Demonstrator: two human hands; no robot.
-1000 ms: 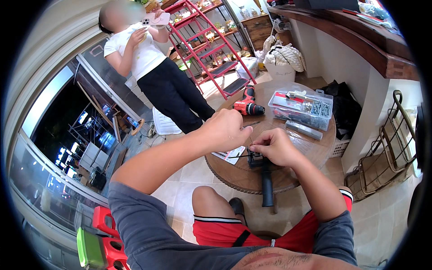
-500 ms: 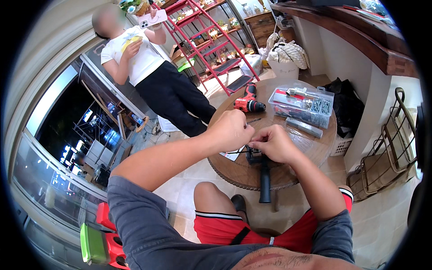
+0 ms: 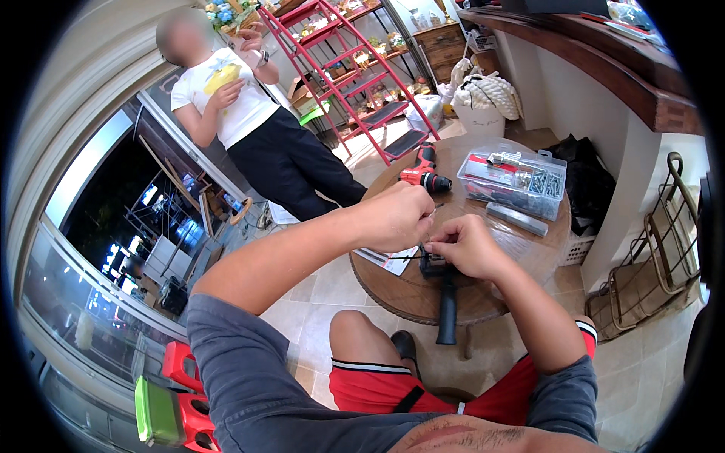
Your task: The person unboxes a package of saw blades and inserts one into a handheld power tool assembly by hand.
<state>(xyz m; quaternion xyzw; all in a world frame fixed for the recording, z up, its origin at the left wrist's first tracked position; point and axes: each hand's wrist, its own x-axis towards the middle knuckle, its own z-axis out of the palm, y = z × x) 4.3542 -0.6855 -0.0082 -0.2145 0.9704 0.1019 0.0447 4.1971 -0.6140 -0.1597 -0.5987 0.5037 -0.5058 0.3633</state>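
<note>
My left hand (image 3: 408,219) is closed in a fist over the round wooden table (image 3: 385,291), and what its fingers hold is hidden. Close beside it, my right hand (image 3: 467,245) pinches something too small to name. Below the fingertips lies a black hand tool (image 3: 434,264), its thick black handle (image 3: 447,313) jutting past the table's near edge. A thin black rod sticks out of the tool to the left. The tip of a slim metal piece (image 3: 439,207) shows just beyond my left fist; whether it is held or lying there, I cannot tell.
A red and black cordless drill (image 3: 427,172) and a clear organizer box (image 3: 513,181) of screws stand farther back, with a grey metal bar (image 3: 517,219) nearer. A printed card (image 3: 389,260) lies at the left. Beyond, another person (image 3: 234,98) stands before a red stepladder (image 3: 362,83).
My left fist has shifted slightly right, covering more of the slim metal piece. The right hand keeps its pinch. The other person's pale phone no longer shows in the raised hand.
</note>
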